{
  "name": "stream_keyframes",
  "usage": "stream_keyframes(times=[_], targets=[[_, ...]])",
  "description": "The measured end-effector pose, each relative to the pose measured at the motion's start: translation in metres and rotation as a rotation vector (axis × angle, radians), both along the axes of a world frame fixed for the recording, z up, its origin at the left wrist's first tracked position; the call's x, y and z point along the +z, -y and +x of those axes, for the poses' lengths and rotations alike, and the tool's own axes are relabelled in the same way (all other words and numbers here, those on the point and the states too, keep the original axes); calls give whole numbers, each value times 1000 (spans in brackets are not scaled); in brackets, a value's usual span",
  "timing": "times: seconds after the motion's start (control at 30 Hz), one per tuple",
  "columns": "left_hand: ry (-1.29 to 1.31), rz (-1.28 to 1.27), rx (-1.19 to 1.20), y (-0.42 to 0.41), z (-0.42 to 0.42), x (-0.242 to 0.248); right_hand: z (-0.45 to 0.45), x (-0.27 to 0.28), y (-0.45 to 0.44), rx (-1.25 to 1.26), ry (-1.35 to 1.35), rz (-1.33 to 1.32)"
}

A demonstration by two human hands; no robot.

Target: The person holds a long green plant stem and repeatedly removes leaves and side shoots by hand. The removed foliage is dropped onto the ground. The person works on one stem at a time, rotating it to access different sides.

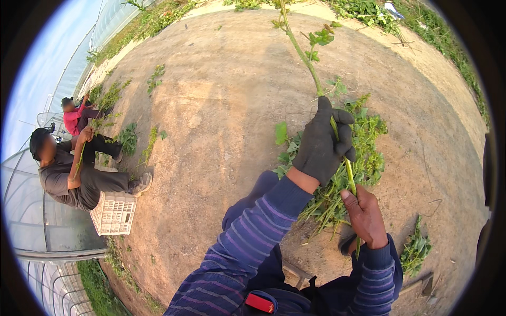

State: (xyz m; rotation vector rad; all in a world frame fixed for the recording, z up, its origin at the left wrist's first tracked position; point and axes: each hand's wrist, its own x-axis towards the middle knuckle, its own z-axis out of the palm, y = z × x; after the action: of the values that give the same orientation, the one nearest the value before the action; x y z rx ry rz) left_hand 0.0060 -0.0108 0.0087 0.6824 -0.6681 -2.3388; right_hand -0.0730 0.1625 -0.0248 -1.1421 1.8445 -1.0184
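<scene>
My left hand (326, 144), in a dark glove, is closed around the middle of a long green plant stem (299, 51). The stem's upper part rises away from me with small leafy side shoots on it. Lower down, my bare right hand (364, 215) grips the same stem, its thumb along it, and the tail of the stem sticks out below that hand. Beneath and behind both hands, a pile of cut leafy stems (367, 154) lies on the bare soil, partly hidden by my left hand and the stem.
At the left a person (67, 170) sits on a white plastic crate (114, 213), holding a stem; another person (75, 116) sits farther back. Greenhouses (59, 225) stand beyond them. A small leafy bunch (416, 249) lies at right, near a tool or bar (427, 283) on the ground.
</scene>
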Motion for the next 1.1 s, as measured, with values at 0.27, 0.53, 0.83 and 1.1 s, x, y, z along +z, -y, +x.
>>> stream_keyframes(times=[0.27,0.53,0.83,1.1], targets=[[11,-24,48,-1,0,3,1,5,-1,-21,29,0],[-19,-4,272,24,16,13,0,8,-5,5,21,119],[-9,10,362,30,24,16,-1,1,-8,9,-192,58],[4,-30,238,37,29,14,-4,8,-10,74,-203,40]])
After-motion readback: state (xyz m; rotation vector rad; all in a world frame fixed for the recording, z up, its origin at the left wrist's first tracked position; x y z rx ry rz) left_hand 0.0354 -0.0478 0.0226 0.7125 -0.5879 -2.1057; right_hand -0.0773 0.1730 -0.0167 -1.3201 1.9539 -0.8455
